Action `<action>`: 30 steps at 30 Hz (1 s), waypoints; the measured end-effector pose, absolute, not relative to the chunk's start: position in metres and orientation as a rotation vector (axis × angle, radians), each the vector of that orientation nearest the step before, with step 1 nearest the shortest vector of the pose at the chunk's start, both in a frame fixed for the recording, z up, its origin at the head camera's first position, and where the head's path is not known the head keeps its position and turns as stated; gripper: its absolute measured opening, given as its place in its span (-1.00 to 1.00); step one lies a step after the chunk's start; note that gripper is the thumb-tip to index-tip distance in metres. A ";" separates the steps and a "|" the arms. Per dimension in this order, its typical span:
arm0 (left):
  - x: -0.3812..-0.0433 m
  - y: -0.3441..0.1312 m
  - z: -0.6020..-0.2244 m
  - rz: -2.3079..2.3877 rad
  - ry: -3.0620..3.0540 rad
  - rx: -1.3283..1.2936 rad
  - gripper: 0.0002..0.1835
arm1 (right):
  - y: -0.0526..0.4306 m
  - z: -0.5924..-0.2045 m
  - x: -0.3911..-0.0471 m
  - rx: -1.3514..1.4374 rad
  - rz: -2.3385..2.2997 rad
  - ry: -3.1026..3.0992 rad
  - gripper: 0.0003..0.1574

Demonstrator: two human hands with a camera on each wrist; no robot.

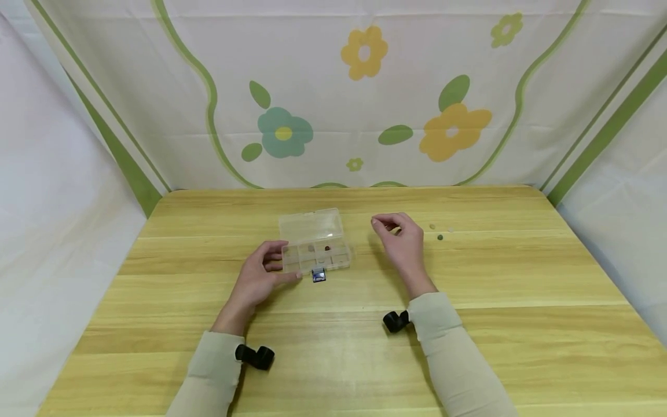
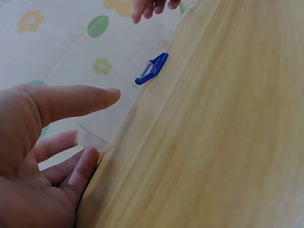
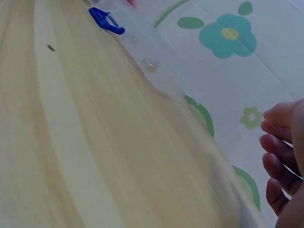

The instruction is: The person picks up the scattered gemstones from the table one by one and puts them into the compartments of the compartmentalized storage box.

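Observation:
A clear plastic compartment box [image 1: 307, 267] stands on the table with its lid [image 1: 311, 226] raised at the back. Several small pebble-like pieces lie in its compartments, one of them dark red [image 1: 327, 248]. A blue latch [image 1: 319, 275] hangs at its front edge. My left hand [image 1: 259, 272] grips the box's left end, thumb along the front and fingers at the far side. Right of the box, my right hand [image 1: 401, 243] is above the table, thumb and index fingertips together. Whether a small piece is between them is hidden.
On the table [image 1: 333, 359], beyond my right hand, lie a green pebble-like piece [image 1: 440, 237], a tan one [image 1: 432, 226] and a pale one [image 1: 450, 230]. A flowered cloth [image 1: 323, 69] hangs behind the table's back edge.

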State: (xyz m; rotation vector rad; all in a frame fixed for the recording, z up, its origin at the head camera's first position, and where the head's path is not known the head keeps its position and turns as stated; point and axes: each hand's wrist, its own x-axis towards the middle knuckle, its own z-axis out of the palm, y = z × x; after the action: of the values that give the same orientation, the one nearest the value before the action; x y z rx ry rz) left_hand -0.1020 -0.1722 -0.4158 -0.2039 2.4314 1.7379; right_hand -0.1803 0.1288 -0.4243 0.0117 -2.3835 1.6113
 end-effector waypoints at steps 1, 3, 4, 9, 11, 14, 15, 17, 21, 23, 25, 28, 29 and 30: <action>-0.102 -0.172 -0.416 1.739 2.432 -0.205 -0.16 | 0.131 -0.424 -0.181 0.001 1.607 -2.384 -0.83; -0.102 -0.172 -0.417 1.738 2.433 -0.205 -0.16 | 0.136 -0.425 -0.182 -0.018 1.599 -2.385 -0.82; -0.102 -0.172 -0.417 1.735 2.436 -0.202 -0.16 | 0.138 -0.425 -0.182 -0.026 1.593 -2.385 -0.82; -0.104 -0.173 -0.419 1.723 2.443 -0.205 -0.16 | 0.151 -0.426 -0.184 -0.073 1.565 -2.379 -0.78; -0.104 -0.173 -0.419 1.721 2.444 -0.206 -0.16 | 0.157 -0.426 -0.185 -0.100 1.550 -2.376 -0.77; -0.104 -0.172 -0.419 1.718 2.447 -0.206 -0.16 | 0.167 -0.427 -0.186 -0.143 1.542 -2.367 -0.75; -0.104 -0.172 -0.419 1.719 2.447 -0.205 -0.16 | 0.170 -0.427 -0.186 -0.156 1.543 -2.363 -0.75; -0.103 -0.173 -0.418 1.720 2.447 -0.197 -0.16 | 0.176 -0.427 -0.186 -0.192 1.536 -2.361 -0.72; -0.103 -0.172 -0.417 1.734 2.442 -0.190 -0.17 | 0.189 -0.426 -0.187 -0.269 1.519 -2.362 -0.70; -0.103 -0.172 -0.417 1.738 2.441 -0.189 -0.17 | 0.195 -0.426 -0.188 -0.303 1.510 -2.355 -0.69; -0.103 -0.173 -0.418 1.735 2.445 -0.192 -0.17 | 0.201 -0.425 -0.188 -0.332 1.500 -2.350 -0.69; -0.103 -0.173 -0.419 1.731 2.446 -0.195 -0.17 | 0.210 -0.423 -0.187 -0.378 1.486 -2.342 -0.68; -0.103 -0.173 -0.419 1.728 2.447 -0.195 -0.17 | 0.213 -0.422 -0.186 -0.397 1.478 -2.343 -0.68; -0.103 -0.173 -0.418 1.724 2.448 -0.196 -0.16 | 0.215 -0.422 -0.186 -0.414 1.472 -2.343 -0.67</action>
State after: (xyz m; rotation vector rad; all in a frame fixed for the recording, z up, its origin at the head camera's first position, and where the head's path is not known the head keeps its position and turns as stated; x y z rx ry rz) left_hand -0.1029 -0.1726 -0.4184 -0.1959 2.4483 1.7240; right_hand -0.1859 0.2155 -0.4218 -0.4140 -2.3433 1.4720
